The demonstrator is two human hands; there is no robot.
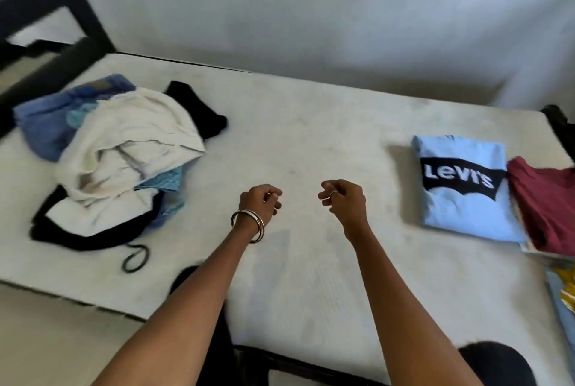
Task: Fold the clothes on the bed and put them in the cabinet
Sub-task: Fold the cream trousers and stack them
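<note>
An unfolded pile of clothes (pixel 124 149) lies on the left of the bed (pixel 295 137): a cream garment on top, blue denim behind, black and light blue pieces underneath. A folded light blue Levi's T-shirt (pixel 466 217) lies on the right, with a maroon garment (pixel 544 205) beside it. My left hand (pixel 259 203), with bangles on the wrist, and my right hand (pixel 343 200), wearing a ring, hover over the bare middle of the mattress. Both have loosely curled fingers and hold nothing.
A black bed frame (pixel 62 12) rises at the far left against the white wall. More folded clothes (pixel 563 292), yellow and pale blue, sit at the right edge. A black cord loop (pixel 135 258) trails from the pile toward the bed's near edge.
</note>
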